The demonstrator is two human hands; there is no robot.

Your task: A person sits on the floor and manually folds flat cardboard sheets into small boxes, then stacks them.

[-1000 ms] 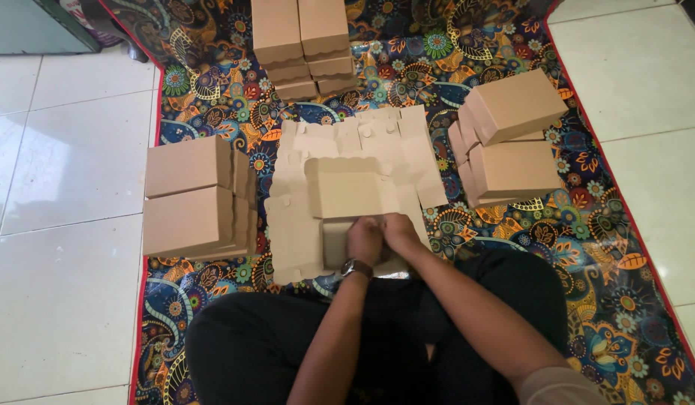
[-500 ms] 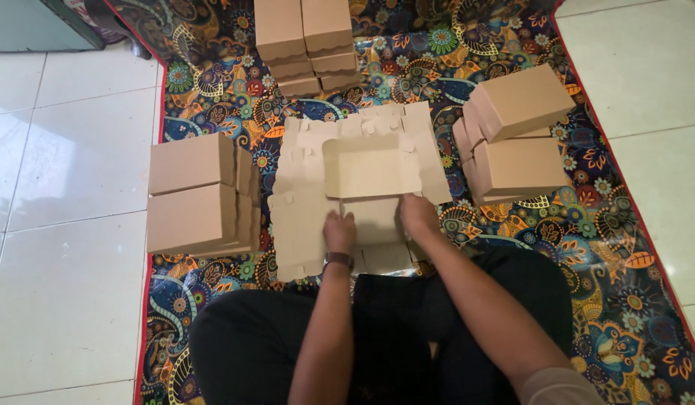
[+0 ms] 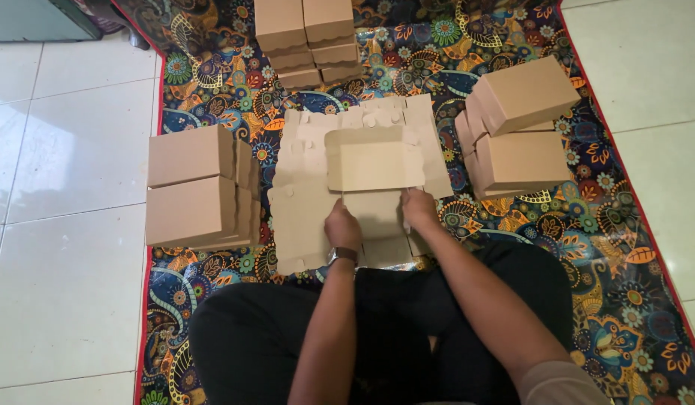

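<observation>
A person is sitting cross-legged on a patterned rug (image 3: pixel 602 247) with a stack of flat cardboard sheets (image 3: pixel 306 217) lying just in front of the knees. On top of that stack, a half-folded box blank (image 3: pixel 374 159) is resting with one panel raised toward the far side.

The left hand (image 3: pixel 342 227), with a watch (image 3: pixel 343 254) on its wrist, is pressing down on the near panel of the blank, its fingers curled loosely against the cardboard rather than clasping it. The right hand (image 3: pixel 420 209) is lying just beside it on the same panel, at the blank's right edge; its fingers are bent over the cardboard, though whether they are pinching the edge cannot be told.

To the left of the flat stack, folded brown boxes (image 3: pixel 191 187) are standing in a pile, touching one another. To the right of the stack, another pile of finished boxes (image 3: pixel 521 124) is leaning, the top one tilted. Beyond the stack, on the far side, a third group of boxes (image 3: pixel 306 34) is sitting. White floor tiles (image 3: pixel 70 180) are bordering the rug.
</observation>
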